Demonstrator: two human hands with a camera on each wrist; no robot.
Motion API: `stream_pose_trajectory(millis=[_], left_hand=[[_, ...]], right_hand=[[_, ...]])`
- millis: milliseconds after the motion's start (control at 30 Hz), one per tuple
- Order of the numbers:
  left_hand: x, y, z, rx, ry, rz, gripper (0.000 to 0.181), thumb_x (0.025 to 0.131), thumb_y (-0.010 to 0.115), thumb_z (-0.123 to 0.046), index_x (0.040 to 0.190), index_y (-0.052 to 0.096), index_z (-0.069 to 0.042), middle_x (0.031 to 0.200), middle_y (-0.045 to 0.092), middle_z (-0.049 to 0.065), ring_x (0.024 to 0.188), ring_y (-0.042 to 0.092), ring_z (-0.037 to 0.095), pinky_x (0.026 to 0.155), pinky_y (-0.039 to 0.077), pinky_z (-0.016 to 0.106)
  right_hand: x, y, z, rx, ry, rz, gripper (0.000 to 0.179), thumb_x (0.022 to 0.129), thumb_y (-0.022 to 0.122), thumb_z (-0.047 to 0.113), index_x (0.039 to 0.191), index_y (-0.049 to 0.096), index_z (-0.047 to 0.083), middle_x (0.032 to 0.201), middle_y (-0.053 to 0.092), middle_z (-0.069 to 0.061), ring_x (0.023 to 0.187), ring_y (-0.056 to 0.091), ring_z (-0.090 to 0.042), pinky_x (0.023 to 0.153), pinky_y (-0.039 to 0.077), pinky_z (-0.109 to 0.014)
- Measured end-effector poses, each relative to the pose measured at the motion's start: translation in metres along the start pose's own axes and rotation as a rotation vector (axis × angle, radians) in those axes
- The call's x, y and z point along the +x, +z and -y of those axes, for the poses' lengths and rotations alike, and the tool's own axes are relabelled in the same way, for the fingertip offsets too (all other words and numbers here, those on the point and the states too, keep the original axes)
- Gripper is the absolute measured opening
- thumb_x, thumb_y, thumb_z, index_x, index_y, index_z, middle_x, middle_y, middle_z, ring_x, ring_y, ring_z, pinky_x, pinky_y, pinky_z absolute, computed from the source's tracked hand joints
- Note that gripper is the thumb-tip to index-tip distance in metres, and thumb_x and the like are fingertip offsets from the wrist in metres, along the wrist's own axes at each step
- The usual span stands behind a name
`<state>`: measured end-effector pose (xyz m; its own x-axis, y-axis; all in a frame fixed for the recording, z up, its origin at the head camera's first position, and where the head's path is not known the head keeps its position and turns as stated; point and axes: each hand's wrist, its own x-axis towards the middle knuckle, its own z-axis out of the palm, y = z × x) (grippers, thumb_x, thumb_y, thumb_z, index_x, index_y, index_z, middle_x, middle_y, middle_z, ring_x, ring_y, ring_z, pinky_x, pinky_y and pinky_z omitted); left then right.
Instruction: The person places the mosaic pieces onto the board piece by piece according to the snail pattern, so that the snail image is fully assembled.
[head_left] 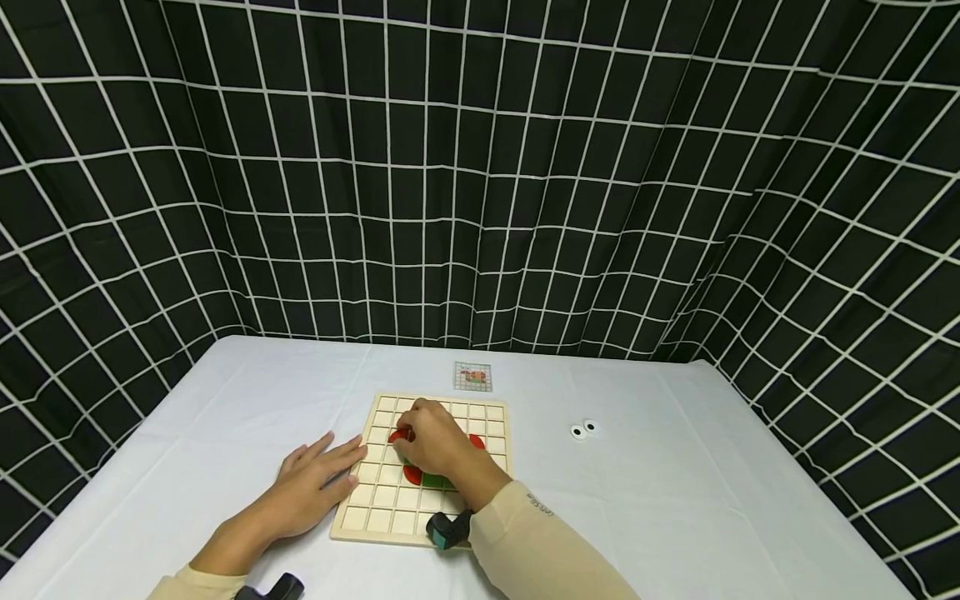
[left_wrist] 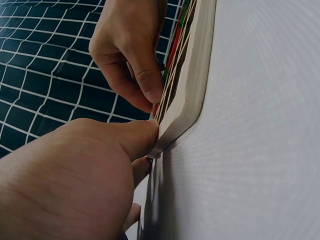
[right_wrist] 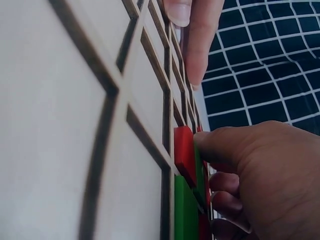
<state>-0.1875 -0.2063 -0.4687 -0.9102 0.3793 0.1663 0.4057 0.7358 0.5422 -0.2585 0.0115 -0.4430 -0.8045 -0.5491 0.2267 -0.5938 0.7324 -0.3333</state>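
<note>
A square wooden grid board (head_left: 382, 521) lies on the table, with flat red and green pieces in its middle cells. My left hand (head_left: 307, 492) rests along the board's left edge, fingers extended; in the left wrist view its thumb (left_wrist: 142, 137) touches the board's corner. Over the board, my right hand (head_left: 435, 437) pinches a red piece (head_left: 397, 436) between thumb and fingers. The right wrist view shows the right thumb (right_wrist: 215, 142) right at the pieces, beside a red block (right_wrist: 184, 152) and a green block (right_wrist: 185, 207). My right hand hides several cells.
Behind the board lies a small card (head_left: 472, 377) with a coloured grid picture. Two white discs with black dots (head_left: 577, 432) sit to the right on the white tablecloth (head_left: 660, 483). A black curtain with white grid lines (head_left: 450, 192) surrounds the table's back and sides.
</note>
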Motion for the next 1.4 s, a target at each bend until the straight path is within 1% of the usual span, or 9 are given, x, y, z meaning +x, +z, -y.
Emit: stream_pose_trajectory(millis=[100,200,433,633,800,967,1133,1267,1400], left_hand=[[0.000,0.001,-0.001,-0.005,0.004,0.003,0.043,0.100,0.055,-0.027,0.137,0.054,-0.006,0.148,0.041,0.010,0.138,0.018,0.048,0.104,0.003,0.067],[0.000,0.001,-0.001,-0.005,0.003,0.006,0.043,0.100,0.055,-0.027,0.138,0.054,-0.007,0.148,0.040,0.010,0.138,0.018,0.048,0.104,0.002,0.067],[0.000,0.000,-0.001,0.005,0.010,-0.017,0.041,0.099,0.057,-0.025,0.137,0.055,-0.007,0.148,0.042,0.009,0.138,0.019,0.047,0.105,0.003,0.066],[0.000,0.001,-0.001,0.007,0.006,-0.013,0.043,0.099,0.056,-0.027,0.137,0.055,-0.007,0.148,0.041,0.009,0.139,0.018,0.047,0.105,0.002,0.066],[0.000,0.000,0.000,-0.005,0.001,-0.008,0.044,0.099,0.056,-0.029,0.137,0.055,-0.007,0.148,0.041,0.009,0.139,0.018,0.047,0.105,0.001,0.065],[0.001,0.001,0.001,-0.001,0.007,-0.008,0.043,0.099,0.056,-0.028,0.137,0.055,-0.007,0.148,0.041,0.010,0.138,0.018,0.047,0.105,0.002,0.066],[0.001,0.000,0.001,0.003,0.017,-0.018,0.042,0.099,0.057,-0.025,0.137,0.055,-0.007,0.148,0.042,0.010,0.138,0.019,0.048,0.105,0.003,0.066],[0.000,0.001,0.001,0.000,0.018,-0.023,0.042,0.098,0.057,-0.025,0.137,0.055,-0.007,0.147,0.042,0.010,0.138,0.019,0.047,0.105,0.003,0.066],[0.000,0.002,0.001,-0.003,0.017,-0.022,0.043,0.099,0.057,-0.026,0.137,0.055,-0.007,0.147,0.042,0.010,0.138,0.019,0.047,0.105,0.002,0.065]], right_hand=[[-0.002,-0.003,-0.001,0.012,0.014,0.010,0.017,0.088,0.071,0.021,0.100,0.073,0.009,0.097,0.058,0.002,0.088,0.054,-0.013,0.074,0.048,-0.019],[-0.005,-0.010,-0.004,0.048,0.035,-0.014,0.022,0.088,0.071,0.023,0.105,0.073,0.009,0.099,0.058,0.002,0.090,0.055,-0.014,0.074,0.048,-0.020],[-0.018,-0.052,-0.018,0.159,0.081,-0.135,0.027,0.089,0.071,0.021,0.112,0.070,0.007,0.108,0.060,-0.004,0.099,0.059,-0.022,0.083,0.051,-0.034],[-0.038,-0.084,-0.039,0.193,0.060,-0.258,0.024,0.086,0.074,0.012,0.109,0.071,0.006,0.105,0.062,-0.005,0.096,0.061,-0.029,0.078,0.052,-0.036],[-0.056,-0.105,-0.061,0.192,0.085,-0.346,0.024,0.085,0.073,0.005,0.108,0.072,0.009,0.104,0.063,-0.002,0.094,0.060,-0.029,0.072,0.051,-0.037],[-0.076,-0.122,-0.089,0.190,0.103,-0.428,0.027,0.084,0.069,-0.003,0.109,0.071,0.006,0.104,0.064,-0.004,0.093,0.060,-0.029,0.068,0.048,-0.041],[-0.095,-0.132,-0.114,0.199,0.140,-0.434,0.029,0.085,0.067,-0.003,0.112,0.070,0.007,0.106,0.065,-0.007,0.093,0.057,-0.027,0.069,0.047,-0.042],[-0.107,-0.134,-0.133,0.212,0.178,-0.426,0.030,0.086,0.066,-0.003,0.114,0.069,0.009,0.108,0.064,-0.004,0.095,0.057,-0.027,0.070,0.045,-0.039],[-0.117,-0.130,-0.149,0.233,0.197,-0.439,0.031,0.086,0.064,-0.007,0.114,0.069,0.005,0.108,0.064,-0.006,0.095,0.056,-0.031,0.069,0.044,-0.036]])
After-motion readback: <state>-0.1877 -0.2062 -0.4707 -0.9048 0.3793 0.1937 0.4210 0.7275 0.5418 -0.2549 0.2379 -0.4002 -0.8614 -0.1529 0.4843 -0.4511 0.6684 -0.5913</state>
